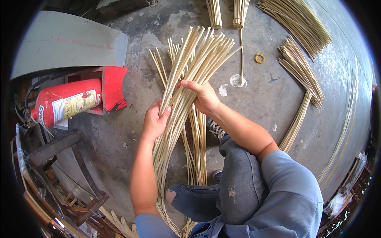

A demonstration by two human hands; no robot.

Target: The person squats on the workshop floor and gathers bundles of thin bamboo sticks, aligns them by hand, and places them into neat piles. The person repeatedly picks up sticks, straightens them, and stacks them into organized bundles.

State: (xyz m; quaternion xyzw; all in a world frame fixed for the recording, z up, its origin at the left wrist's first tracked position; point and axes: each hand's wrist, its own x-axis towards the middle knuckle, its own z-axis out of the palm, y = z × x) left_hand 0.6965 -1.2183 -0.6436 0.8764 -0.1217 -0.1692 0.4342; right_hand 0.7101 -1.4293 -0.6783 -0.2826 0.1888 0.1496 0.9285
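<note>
Near the middle of the frame, the left hand (154, 123) is closed around pale sticks (178, 115), its thumb laid over those at the near left edge. Just above and to its right, the right hand (205, 98) grips the same bunch, thumb across the front. The sticks run from below the centre to the upper middle, where their ends fan out. More sticks (199, 146) lie under them on the concrete floor (119, 158).

To the right of the bunch show a patterned shoe (215, 129) and the person's jeans (242, 180), torn at one knee; a blue shirt (291, 190) fills the lower right. Farther up, two upright-looking bundles (240, 15) stand side by side at the top edge, with a single stick (241, 51) stretching down from the right one. Right of that stick lies a yellow ring (259, 58).

Toward the upper right, a wide stack of sticks (299, 27) and a smaller one (302, 71) rest on the floor. At left, a red fire extinguisher (47, 101) lies sideways beside a red box (114, 85), below a grey panel (67, 43); a dark frame (53, 148) occupies the lower left.
</note>
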